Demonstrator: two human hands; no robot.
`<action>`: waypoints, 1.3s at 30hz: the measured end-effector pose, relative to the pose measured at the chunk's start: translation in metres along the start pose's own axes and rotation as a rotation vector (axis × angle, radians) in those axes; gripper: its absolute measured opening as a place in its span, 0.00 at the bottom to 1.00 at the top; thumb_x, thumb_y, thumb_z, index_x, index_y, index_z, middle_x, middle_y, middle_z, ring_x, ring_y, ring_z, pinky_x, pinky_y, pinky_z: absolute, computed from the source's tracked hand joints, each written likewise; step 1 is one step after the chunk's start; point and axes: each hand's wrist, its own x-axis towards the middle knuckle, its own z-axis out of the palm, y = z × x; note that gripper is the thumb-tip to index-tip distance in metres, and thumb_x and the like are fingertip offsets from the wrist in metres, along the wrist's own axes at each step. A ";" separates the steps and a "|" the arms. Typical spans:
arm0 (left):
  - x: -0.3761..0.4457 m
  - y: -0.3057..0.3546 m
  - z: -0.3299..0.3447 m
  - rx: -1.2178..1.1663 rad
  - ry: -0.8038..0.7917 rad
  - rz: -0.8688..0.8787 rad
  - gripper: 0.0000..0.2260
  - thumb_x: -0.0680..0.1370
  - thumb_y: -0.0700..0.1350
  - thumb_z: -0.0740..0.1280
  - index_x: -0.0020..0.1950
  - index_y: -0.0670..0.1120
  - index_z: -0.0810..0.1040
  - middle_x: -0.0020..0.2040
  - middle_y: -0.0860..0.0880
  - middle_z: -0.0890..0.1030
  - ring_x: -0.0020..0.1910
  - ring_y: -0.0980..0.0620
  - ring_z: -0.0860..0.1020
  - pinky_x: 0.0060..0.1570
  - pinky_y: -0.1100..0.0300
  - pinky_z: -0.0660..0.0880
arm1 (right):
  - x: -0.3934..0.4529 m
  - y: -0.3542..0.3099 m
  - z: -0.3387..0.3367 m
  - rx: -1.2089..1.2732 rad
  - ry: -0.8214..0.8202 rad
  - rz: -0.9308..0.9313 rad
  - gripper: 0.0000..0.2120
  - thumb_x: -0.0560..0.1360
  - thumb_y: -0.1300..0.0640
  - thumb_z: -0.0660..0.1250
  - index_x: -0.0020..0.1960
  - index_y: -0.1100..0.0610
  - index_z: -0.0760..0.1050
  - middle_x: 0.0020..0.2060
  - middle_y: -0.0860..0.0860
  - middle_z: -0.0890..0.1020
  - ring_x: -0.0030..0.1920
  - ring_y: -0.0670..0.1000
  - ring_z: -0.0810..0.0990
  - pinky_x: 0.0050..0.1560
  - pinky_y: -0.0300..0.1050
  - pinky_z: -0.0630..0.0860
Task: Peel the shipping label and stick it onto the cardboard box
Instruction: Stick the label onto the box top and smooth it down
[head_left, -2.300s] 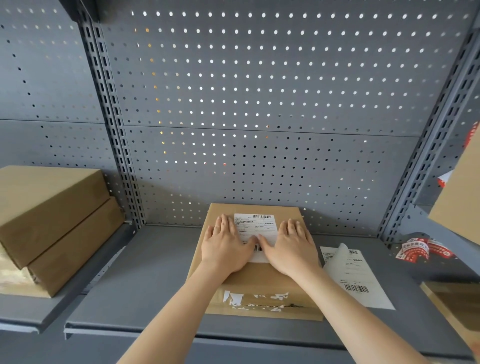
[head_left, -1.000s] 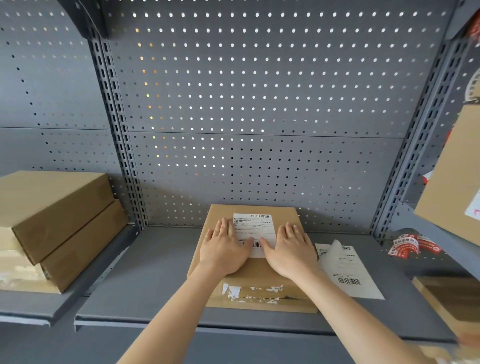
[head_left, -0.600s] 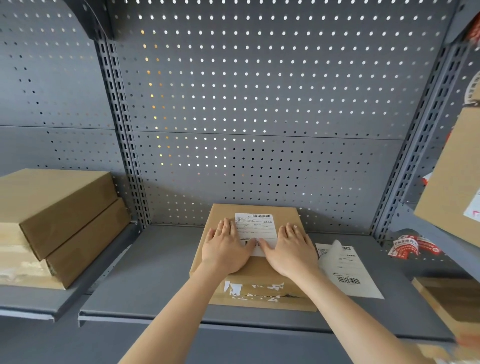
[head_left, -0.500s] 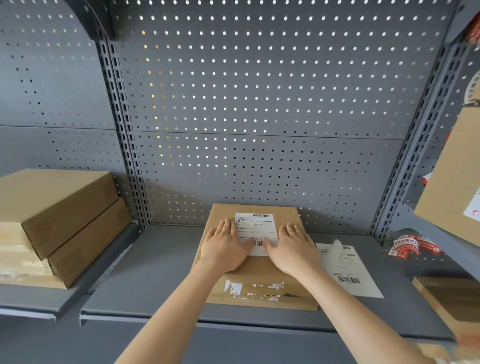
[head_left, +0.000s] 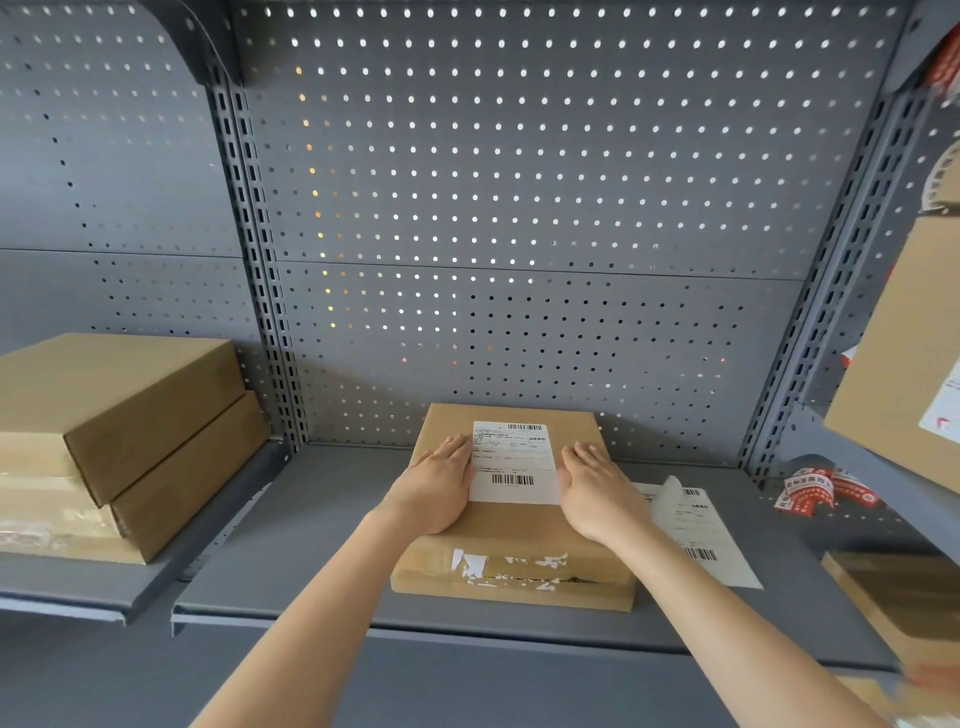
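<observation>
A grey metal pegboard wall (head_left: 519, 208), punched with rows of small round holes and split by slotted uprights, fills the upper view. Below it runs a smooth, flat grey shelf (head_left: 311, 561) of painted sheet metal with a folded front lip. On a lower shelf to the left sit two stacked boxes (head_left: 119, 436), plain brown corrugated card, long and flat; clear tape shines on the lower one's end.

The cardboard box (head_left: 511, 540) lies flat in the middle of the shelf, its far end close to the pegboard. It is a shallow brown rectangle with its long axis running away from the person. Torn white scraps of old tape cling to its near side face. On its top panel, toward the far end, the shipping label (head_left: 514, 462) lies flat: a white, matte paper rectangle, long axis also pointing away, barcodes at the far edge and near the close edge, print reading upright to the viewer.

The left hand (head_left: 434, 488) and right hand (head_left: 597, 493) rest palms down on the box top, fingers extended and held together, each along one side edge of the label. Half a second ago their thumbs met over the label's lower barcode; now the hands have slid apart and that barcode is uncovered.

Just right of the box a white backing sheet (head_left: 701, 535) lies on the shelf, its far corner curled up. Farther right sits crumpled red-and-white tape (head_left: 826, 491).
</observation>
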 end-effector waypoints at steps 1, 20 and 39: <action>-0.001 0.001 0.000 0.003 0.019 -0.008 0.22 0.84 0.47 0.46 0.77 0.44 0.53 0.79 0.48 0.54 0.78 0.51 0.51 0.74 0.58 0.49 | -0.002 -0.001 0.000 0.004 0.011 0.015 0.25 0.83 0.51 0.43 0.77 0.60 0.48 0.78 0.54 0.49 0.78 0.52 0.45 0.77 0.50 0.47; -0.010 0.016 0.022 0.104 0.115 -0.145 0.38 0.76 0.67 0.48 0.77 0.43 0.51 0.79 0.48 0.53 0.78 0.53 0.49 0.76 0.52 0.47 | -0.027 -0.028 0.005 -0.039 0.070 0.044 0.38 0.78 0.35 0.44 0.77 0.62 0.51 0.77 0.55 0.54 0.77 0.52 0.50 0.77 0.50 0.48; -0.021 -0.007 0.001 0.104 -0.044 0.020 0.24 0.83 0.52 0.45 0.78 0.47 0.46 0.79 0.52 0.47 0.77 0.57 0.46 0.74 0.61 0.43 | -0.022 0.005 -0.004 0.070 -0.029 -0.101 0.23 0.83 0.55 0.45 0.77 0.52 0.51 0.78 0.46 0.51 0.77 0.46 0.47 0.75 0.46 0.52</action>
